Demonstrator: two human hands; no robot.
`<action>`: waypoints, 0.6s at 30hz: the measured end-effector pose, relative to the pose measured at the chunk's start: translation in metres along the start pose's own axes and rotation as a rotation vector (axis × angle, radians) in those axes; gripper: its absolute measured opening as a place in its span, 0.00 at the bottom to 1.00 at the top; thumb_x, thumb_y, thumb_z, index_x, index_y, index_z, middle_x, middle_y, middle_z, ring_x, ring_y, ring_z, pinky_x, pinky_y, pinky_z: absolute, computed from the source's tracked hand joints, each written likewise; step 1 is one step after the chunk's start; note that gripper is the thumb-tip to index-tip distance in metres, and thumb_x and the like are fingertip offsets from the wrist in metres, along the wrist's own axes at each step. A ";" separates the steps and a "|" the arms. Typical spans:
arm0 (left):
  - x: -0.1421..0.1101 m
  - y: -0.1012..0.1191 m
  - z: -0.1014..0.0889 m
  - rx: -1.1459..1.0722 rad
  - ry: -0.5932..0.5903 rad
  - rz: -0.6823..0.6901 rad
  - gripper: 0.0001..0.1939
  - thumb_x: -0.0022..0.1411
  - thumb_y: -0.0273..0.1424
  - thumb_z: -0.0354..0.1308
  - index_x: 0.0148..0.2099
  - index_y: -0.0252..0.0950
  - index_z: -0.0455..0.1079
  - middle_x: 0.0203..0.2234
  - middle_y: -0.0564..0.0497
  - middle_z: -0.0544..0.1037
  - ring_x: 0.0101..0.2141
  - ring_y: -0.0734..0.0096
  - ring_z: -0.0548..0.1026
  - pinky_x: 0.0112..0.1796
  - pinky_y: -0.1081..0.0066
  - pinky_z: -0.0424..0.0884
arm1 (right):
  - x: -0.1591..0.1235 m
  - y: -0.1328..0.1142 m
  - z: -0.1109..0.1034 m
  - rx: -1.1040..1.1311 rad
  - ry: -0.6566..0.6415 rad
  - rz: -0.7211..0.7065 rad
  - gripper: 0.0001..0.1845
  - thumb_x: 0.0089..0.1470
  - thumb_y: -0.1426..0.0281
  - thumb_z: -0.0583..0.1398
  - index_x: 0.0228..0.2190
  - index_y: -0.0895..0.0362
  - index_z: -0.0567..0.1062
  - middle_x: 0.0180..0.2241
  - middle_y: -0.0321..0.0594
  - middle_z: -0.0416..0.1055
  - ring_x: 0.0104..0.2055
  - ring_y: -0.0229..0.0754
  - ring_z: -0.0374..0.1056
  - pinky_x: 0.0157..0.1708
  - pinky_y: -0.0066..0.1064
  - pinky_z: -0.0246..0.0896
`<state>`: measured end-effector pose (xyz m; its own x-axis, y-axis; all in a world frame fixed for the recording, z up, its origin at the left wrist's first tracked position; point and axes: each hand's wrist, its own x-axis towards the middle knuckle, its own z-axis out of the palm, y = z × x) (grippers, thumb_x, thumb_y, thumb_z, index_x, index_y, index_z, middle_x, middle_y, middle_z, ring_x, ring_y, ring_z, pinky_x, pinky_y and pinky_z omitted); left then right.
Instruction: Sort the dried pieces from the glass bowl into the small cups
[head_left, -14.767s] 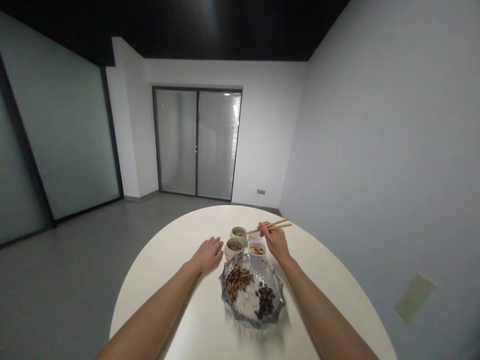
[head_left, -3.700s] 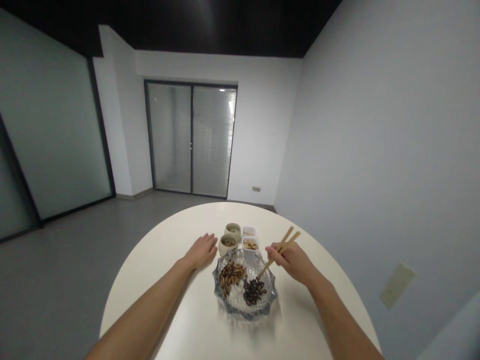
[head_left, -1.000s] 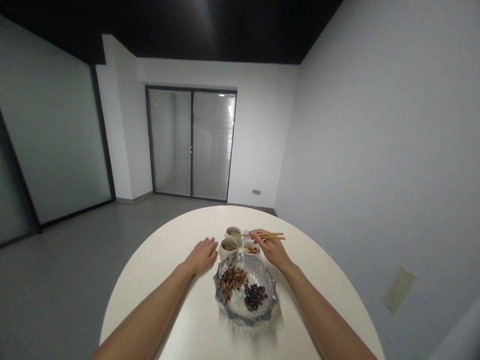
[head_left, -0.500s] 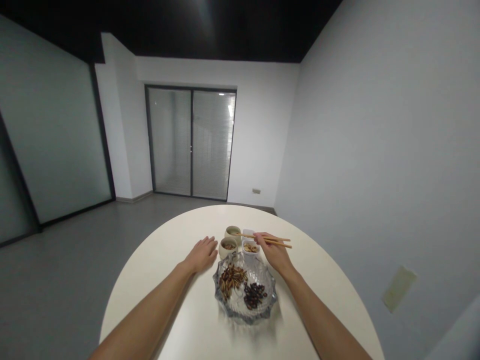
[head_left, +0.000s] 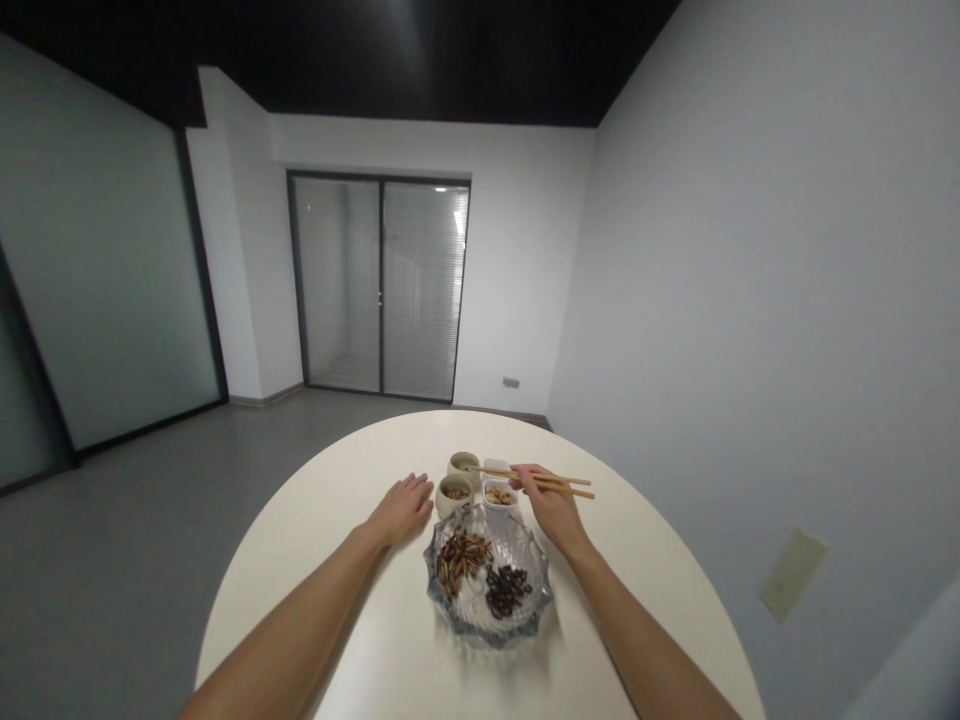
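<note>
two wooden chopsticks (head_left: 571, 487) sit pinched between the thumb and fingers of your right hand (head_left: 550, 508), so hold their tips level past the small white dish (head_left: 499, 496) while your left hand (head_left: 402, 510) rests flat, fingers lightly spread.

This seems to be a room in an office, maybe a meeting room. It has frosted glass partition walls (head_left: 97, 270), a glass double door (head_left: 379, 288) with blinds, and one round white table (head_left: 352, 470).

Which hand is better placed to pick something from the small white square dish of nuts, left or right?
Probably the right hand: it holds the wooden chopsticks right beside the small white square dish. The left hand holds nothing and rests on the round white table, with the beige cup nearer it.
</note>
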<state>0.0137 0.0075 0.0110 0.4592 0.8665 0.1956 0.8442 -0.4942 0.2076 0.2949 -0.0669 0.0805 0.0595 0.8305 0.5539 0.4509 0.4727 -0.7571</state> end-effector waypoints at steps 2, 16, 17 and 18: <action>0.000 0.000 0.000 -0.001 0.004 0.005 0.25 0.70 0.38 0.41 0.65 0.35 0.60 0.66 0.41 0.58 0.66 0.50 0.53 0.63 0.52 0.52 | 0.000 -0.001 -0.001 0.004 -0.013 0.009 0.25 0.60 0.48 0.55 0.36 0.56 0.80 0.34 0.45 0.81 0.37 0.49 0.78 0.41 0.39 0.73; 0.002 -0.004 0.005 -0.005 0.011 -0.001 0.25 0.71 0.39 0.42 0.65 0.36 0.60 0.66 0.42 0.58 0.66 0.50 0.53 0.63 0.52 0.52 | -0.015 -0.024 -0.044 0.045 -0.153 0.009 0.24 0.61 0.49 0.55 0.26 0.55 0.72 0.18 0.37 0.72 0.22 0.41 0.69 0.24 0.29 0.64; 0.002 -0.004 0.005 -0.009 0.011 -0.004 0.25 0.71 0.39 0.42 0.65 0.37 0.60 0.66 0.43 0.58 0.66 0.50 0.53 0.63 0.52 0.51 | -0.016 -0.025 -0.044 0.026 -0.183 0.009 0.23 0.62 0.51 0.54 0.26 0.55 0.71 0.18 0.36 0.71 0.21 0.40 0.68 0.24 0.29 0.63; 0.002 -0.004 0.006 -0.011 0.011 -0.006 0.25 0.71 0.39 0.42 0.65 0.37 0.60 0.66 0.43 0.57 0.66 0.51 0.53 0.63 0.52 0.51 | -0.017 -0.026 -0.044 0.003 -0.209 0.007 0.23 0.63 0.52 0.53 0.26 0.55 0.71 0.17 0.35 0.71 0.21 0.39 0.67 0.23 0.28 0.62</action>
<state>0.0126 0.0122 0.0051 0.4513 0.8686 0.2047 0.8436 -0.4900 0.2195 0.3214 -0.1066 0.1055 -0.1238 0.8767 0.4649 0.4483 0.4673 -0.7620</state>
